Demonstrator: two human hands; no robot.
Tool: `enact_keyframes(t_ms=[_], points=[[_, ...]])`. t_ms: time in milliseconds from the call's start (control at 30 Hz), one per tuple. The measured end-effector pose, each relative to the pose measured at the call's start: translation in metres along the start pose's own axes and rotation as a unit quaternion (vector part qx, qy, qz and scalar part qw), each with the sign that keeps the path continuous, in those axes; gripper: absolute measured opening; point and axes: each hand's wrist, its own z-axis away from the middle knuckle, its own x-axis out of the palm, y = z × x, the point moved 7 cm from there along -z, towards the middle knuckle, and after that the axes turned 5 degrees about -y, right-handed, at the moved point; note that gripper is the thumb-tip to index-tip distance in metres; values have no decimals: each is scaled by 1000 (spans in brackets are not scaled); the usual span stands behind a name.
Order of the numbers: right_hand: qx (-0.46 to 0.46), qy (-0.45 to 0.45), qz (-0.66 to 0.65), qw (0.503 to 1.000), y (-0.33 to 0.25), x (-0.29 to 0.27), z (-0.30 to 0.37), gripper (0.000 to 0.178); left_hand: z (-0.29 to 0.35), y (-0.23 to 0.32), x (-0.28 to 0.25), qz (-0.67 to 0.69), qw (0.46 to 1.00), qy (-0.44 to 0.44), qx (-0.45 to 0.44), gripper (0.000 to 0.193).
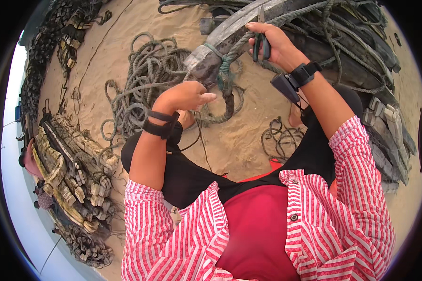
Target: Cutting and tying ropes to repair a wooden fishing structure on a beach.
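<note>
My right hand (276, 44) is closed around pliers (261, 49) with dark green handles, their pointed jaws upward. Its thumb lies close to a thick grey-green rope (241, 43) running along a weathered wooden beam (234, 30). Near the beam's end, a teal cord (226, 63) is knotted around that rope and the beam. My left hand (187, 97) is just below the beam's end, wrist bent, one digit stretched toward the hanging rope end (229, 104). Its other fingers are mostly hidden; I see nothing held in it.
A tangled rope heap (150, 70) lies on the sand left of the beam. More beams and ropes (356, 47) crowd the upper right. Stacked floats and netting (75, 173) stand at the left, with people beyond. A small dark rope coil (282, 138) rests between my legs.
</note>
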Motion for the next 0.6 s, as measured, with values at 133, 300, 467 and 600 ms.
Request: enact_keyframes(t_ms=[133, 300, 467, 600], points=[[-5, -50, -15, 999, -11, -2, -4, 30, -38, -15, 15, 3, 994, 105, 42, 58], [-73, -85, 24, 993, -39, 12, 10, 34, -44, -8, -1, 485, 831, 207, 177, 45], [-80, -45, 125, 988, -41, 4, 36, 38, -39, -2, -6, 628, 735, 132, 217, 40], [19, -119, 159, 980, -12, 6, 50, 32, -44, -5, -1, 675, 700, 106, 209, 44]])
